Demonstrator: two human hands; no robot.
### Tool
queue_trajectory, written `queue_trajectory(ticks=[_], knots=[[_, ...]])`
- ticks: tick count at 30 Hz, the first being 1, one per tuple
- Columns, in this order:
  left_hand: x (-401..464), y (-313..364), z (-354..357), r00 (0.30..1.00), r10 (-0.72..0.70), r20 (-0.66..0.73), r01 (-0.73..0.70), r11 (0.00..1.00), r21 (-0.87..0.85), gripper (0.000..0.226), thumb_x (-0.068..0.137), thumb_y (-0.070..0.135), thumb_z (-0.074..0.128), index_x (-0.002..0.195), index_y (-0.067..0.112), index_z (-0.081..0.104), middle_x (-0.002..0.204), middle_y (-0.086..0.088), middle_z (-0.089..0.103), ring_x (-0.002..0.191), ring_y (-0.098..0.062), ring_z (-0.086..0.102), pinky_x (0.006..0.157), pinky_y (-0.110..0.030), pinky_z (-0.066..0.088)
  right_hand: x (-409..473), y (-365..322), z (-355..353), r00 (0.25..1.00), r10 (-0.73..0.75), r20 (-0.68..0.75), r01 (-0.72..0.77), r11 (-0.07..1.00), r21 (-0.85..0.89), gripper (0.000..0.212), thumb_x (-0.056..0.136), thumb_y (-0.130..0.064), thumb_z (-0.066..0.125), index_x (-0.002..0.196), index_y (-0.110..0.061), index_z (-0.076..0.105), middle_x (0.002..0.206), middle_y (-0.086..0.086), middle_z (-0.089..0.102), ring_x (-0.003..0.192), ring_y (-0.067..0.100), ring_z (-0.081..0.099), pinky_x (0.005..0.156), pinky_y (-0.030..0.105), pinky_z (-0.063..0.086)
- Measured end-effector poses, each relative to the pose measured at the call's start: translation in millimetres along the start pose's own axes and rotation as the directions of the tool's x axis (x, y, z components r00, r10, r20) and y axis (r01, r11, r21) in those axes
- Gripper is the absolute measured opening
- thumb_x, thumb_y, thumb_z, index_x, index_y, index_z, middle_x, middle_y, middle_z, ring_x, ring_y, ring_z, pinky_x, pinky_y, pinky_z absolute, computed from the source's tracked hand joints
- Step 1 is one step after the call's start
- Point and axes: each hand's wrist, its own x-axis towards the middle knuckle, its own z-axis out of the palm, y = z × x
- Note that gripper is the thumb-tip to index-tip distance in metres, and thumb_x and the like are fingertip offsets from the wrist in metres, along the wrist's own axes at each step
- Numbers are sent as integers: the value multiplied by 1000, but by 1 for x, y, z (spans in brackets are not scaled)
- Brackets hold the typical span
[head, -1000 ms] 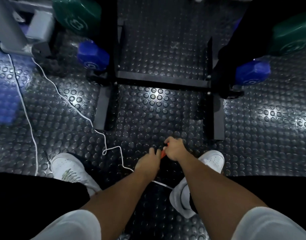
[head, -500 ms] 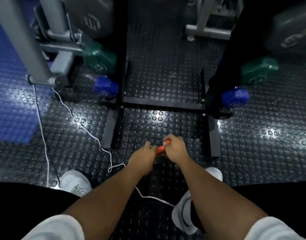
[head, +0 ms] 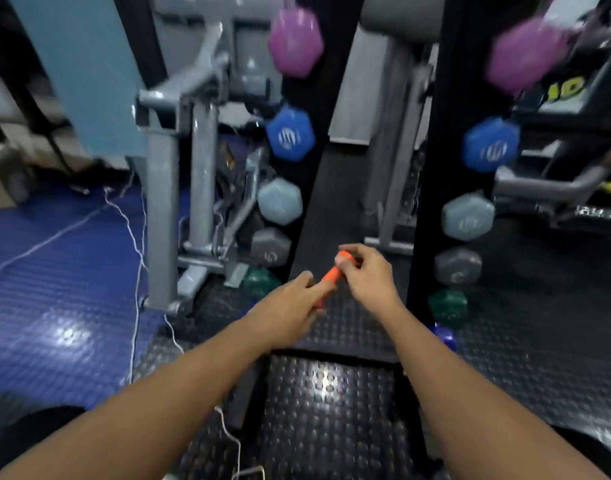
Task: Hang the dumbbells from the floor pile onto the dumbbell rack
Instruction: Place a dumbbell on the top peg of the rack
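Both hands hold a small orange object (head: 329, 278), a slim bar seen between them; whether it is a dumbbell handle I cannot tell. My left hand (head: 285, 311) grips its lower end and my right hand (head: 369, 277) pinches its upper end. Straight ahead stands the black dumbbell rack (head: 427, 188) with two uprights. Dumbbells hang across it in tiers: pink (head: 294, 41), blue (head: 290, 133), light grey (head: 279, 201), dark grey (head: 270, 252) and green (head: 447, 307), with a dark blue one (head: 444, 336) lowest on the right. The frame is blurred.
A grey exercise machine (head: 179, 161) stands left of the rack, and another machine frame (head: 553, 183) sits at the right. A white cord (head: 137, 258) trails over the blue mat (head: 47, 271) and the studded black floor (head: 331, 410). The rack's base bar (head: 335, 353) crosses just below my hands.
My view has swung up from the floor to the rack's tiers. Both hands rose with the orange object held between them.
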Motion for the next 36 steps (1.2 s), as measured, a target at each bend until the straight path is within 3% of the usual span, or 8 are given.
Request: queue_trajectory(ticks=[3, 7, 12, 18, 23, 28, 33, 36], knots=[[15, 10, -72, 986, 50, -160, -49, 999, 12, 35, 101, 31, 67, 136, 26, 61, 115, -1, 49, 89, -25, 62, 82, -44, 55, 23, -75, -32, 982, -163, -95, 166, 986, 28, 23, 95, -27, 74, 117, -23, 79, 103, 4, 71, 93, 14, 67, 92, 33, 54], [31, 30, -161, 934, 117, -336, -119, 993, 15, 25, 99, 33, 69, 124, 32, 65, 111, 6, 52, 92, -15, 60, 88, -37, 53, 40, -166, -73, 929, -310, -203, 329, 942, 66, 24, 95, -30, 75, 118, -24, 79, 96, -5, 65, 92, 14, 66, 93, 34, 54], [46, 59, -252, 794, 167, -585, -222, 975, -24, 26, 94, 39, 70, 121, 37, 70, 103, 14, 62, 90, -1, 61, 84, -12, 44, 65, -251, -109, 859, -400, -320, 466, 869, 165, 40, 83, -61, 66, 109, -33, 79, 97, -2, 76, 89, 19, 74, 88, 52, 60], [60, 94, -327, 660, 46, -750, -300, 932, -206, 24, 93, 30, 81, 114, 39, 72, 90, 11, 69, 78, -7, 66, 70, -13, 49, 74, -332, -145, 797, -464, -386, 567, 794, 216, 15, 101, -33, 68, 103, -26, 81, 88, -8, 80, 78, 11, 73, 83, 41, 62], [79, 113, -365, 523, -1, -852, -370, 900, -228, 21, 87, 40, 83, 106, 43, 74, 94, 19, 72, 80, -7, 70, 74, -24, 58, 87, -384, -160, 793, -510, -333, 605, 722, 335, 19, 103, -23, 66, 92, -33, 79, 89, -16, 80, 88, 2, 73, 86, 28, 61], [109, 130, -395, 360, -9, -933, -261, 959, -110, 31, 90, 54, 76, 116, 38, 72, 90, 18, 71, 82, -1, 68, 78, -32, 62, 110, -410, -165, 822, -478, -309, 566, 631, 531, 21, 105, -19, 62, 119, -27, 76, 115, -2, 78, 109, 15, 74, 96, 36, 61], [151, 137, -452, 309, -40, -950, -31, 998, -52, 40, 97, 51, 70, 123, 20, 68, 94, 5, 70, 85, -18, 66, 80, -32, 54, 127, -398, -176, 844, -375, -383, 532, 493, 689, 18, 107, -15, 58, 118, -18, 72, 108, 13, 76, 88, 19, 74, 83, 37, 64], [183, 133, -487, 365, -93, -926, 121, 991, -52, 46, 98, 49, 71, 128, 16, 62, 106, -6, 73, 90, -21, 62, 83, -36, 51, 140, -383, -187, 831, -307, -463, 555, 509, 658, 16, 108, -17, 57, 114, -20, 71, 109, 5, 72, 93, 17, 71, 86, 36, 64]])
